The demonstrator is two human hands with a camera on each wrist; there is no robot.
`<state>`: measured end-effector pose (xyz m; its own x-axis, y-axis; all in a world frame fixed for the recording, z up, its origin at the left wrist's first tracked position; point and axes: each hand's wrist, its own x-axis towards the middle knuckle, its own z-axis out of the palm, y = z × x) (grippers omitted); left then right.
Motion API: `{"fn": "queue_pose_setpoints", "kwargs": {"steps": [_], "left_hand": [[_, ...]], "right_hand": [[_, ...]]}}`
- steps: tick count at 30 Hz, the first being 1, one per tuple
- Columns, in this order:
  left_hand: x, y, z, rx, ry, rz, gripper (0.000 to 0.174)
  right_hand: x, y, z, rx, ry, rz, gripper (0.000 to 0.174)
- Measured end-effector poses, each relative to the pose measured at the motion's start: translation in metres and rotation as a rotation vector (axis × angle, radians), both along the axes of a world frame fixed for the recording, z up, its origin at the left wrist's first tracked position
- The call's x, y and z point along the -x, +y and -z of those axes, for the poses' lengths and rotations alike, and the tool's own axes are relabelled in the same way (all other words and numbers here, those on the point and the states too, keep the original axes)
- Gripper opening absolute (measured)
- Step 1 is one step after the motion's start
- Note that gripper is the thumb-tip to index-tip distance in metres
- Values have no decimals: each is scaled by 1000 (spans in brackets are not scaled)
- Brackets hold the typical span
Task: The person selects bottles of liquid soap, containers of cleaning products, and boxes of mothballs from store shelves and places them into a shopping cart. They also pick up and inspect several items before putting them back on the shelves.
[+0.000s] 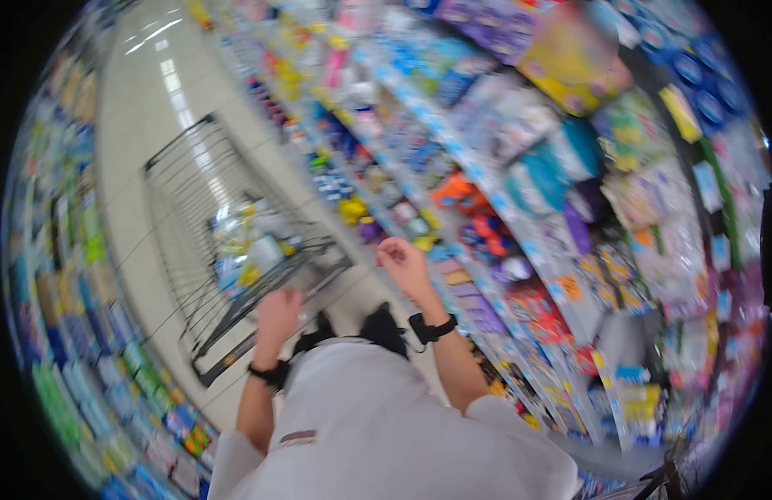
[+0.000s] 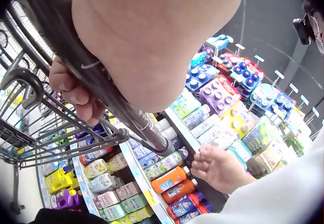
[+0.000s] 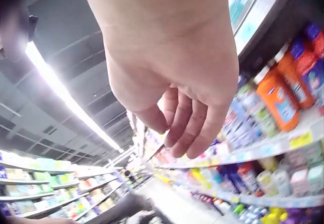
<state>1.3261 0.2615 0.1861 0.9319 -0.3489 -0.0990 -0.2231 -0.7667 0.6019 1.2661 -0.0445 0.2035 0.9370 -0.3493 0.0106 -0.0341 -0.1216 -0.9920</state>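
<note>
My left hand (image 1: 279,315) grips the dark handle (image 2: 136,121) of a wire shopping cart (image 1: 179,140), its fingers curled round the bar in the left wrist view. Plastic-wrapped goods (image 1: 257,237) lie in the cart, blurred in the head view. My right hand (image 1: 404,262) is raised beside the shelves, away from the cart handle. Its fingers hang loosely curled with nothing in them, as the right wrist view shows. Orange bottles (image 3: 278,100) stand on a shelf to the right of that hand.
Tall shelves (image 1: 486,179) of packaged goods and bottles run along the right. Another stocked shelf row (image 1: 94,308) lines the left side. Between them the pale tiled floor (image 1: 132,100) of the aisle stretches ahead, and the cart stands on it.
</note>
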Motion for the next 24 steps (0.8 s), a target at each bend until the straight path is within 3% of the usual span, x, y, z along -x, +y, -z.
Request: {"fn": "queue_pose_setpoints", "kwargs": {"steps": [2, 4, 5, 10, 14, 16, 17, 21, 23, 24], "left_hand": [[-1, -1, 3, -46, -59, 26, 39], [-5, -3, -3, -104, 24, 49, 38], [-3, -7, -12, -92, 22, 93, 38], [-4, -7, -10, -116, 1, 100, 41], [-6, -6, -9, -78, 22, 119, 41], [-5, -8, -14, -79, 21, 119, 42], [-4, -9, -15, -79, 20, 111, 42], [-3, -6, -6, -83, 11, 90, 42], [-4, -6, -6, -87, -16, 89, 42], [-5, -6, -7, -86, -20, 74, 42]], "right_hand": [[40, -57, -6, 67, 57, 143, 8], [77, -101, -12, 375, 175, 297, 11], [98, -126, -14, 354, 139, 395, 13], [174, -192, -108, 688, 165, 785, 8], [198, -220, -155, 856, 85, 981, 20], [198, -229, -167, 1134, 49, 1053, 36], [197, -233, -167, 1113, 102, 1062, 52], [186, -263, -141, 1015, 28, 1043, 65], [183, -284, -122, 731, -34, 975, 80], [178, -286, -123, 728, -44, 962, 80]]}}
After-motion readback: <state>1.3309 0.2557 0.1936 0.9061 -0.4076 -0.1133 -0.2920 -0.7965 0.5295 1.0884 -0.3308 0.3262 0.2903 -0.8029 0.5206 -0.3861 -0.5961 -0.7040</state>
